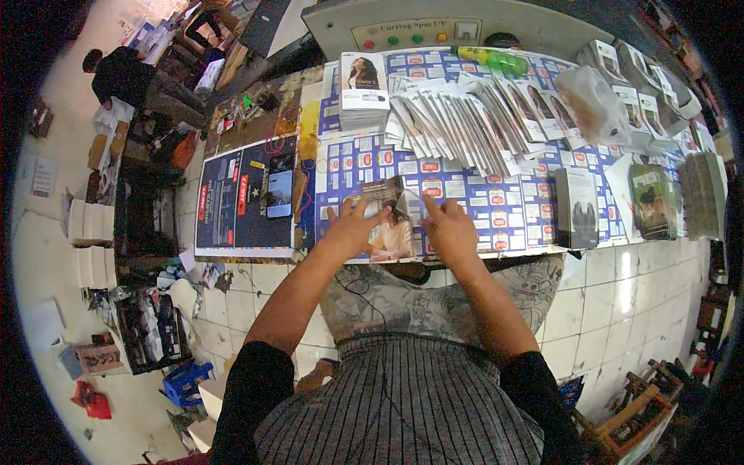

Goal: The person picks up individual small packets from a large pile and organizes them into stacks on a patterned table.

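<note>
A flat printed piece (393, 239), like a folded carton with a picture of a person on it, lies at the table's near edge between my hands. My left hand (350, 230) rests on its left side with the fingers spread. At its right side is my right hand (452, 235), index finger stretched toward a pale flap (411, 205). Whether that fingertip presses the flap or the table sheet cannot be told. Beyond my hands, many similar flat cartons (473, 124) lie fanned out in an overlapping row. A neat stack of cartons (363, 89) stands at their left end.
An upright grey box (576, 208) and a green printed pack (649, 203) stand to the right. Bundled stacks (647, 101) and a clear plastic bag (593, 105) sit far right. A green bottle (492, 60) lies behind. A phone (280, 192) lies left. Another person (128, 77) works far left.
</note>
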Available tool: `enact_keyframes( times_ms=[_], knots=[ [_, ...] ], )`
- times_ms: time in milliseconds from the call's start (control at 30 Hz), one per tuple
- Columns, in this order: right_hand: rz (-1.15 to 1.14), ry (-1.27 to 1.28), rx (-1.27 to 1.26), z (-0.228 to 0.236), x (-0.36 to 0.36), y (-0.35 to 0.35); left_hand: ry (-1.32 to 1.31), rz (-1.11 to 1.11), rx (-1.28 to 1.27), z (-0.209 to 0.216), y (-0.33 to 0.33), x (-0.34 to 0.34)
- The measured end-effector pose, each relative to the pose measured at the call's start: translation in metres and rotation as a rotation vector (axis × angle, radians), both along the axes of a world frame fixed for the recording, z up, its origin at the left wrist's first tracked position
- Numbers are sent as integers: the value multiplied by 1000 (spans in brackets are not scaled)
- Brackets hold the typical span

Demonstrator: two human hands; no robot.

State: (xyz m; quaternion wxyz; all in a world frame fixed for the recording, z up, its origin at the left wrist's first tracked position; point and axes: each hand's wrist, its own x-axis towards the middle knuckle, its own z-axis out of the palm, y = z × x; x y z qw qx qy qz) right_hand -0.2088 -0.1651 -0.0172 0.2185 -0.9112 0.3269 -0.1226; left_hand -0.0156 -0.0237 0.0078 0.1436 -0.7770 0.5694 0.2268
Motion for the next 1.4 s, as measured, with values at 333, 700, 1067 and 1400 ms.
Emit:
enact_keyframes(
  times_ms=[333,700,1067,1400],
  knots=[
    [-102,-2,-206,-6,47,-45,61,45,47,0,-6,-2],
    [612,169,-139,-4,-41,-51,78,52,-12,4,-2,-4],
    [62,-165,248,-22,-28,-30,72,-1,-207,-36,46,18],
    [136,-289,670,-22,52,56,98,-43,-186,-42,50,16]
  ],
)
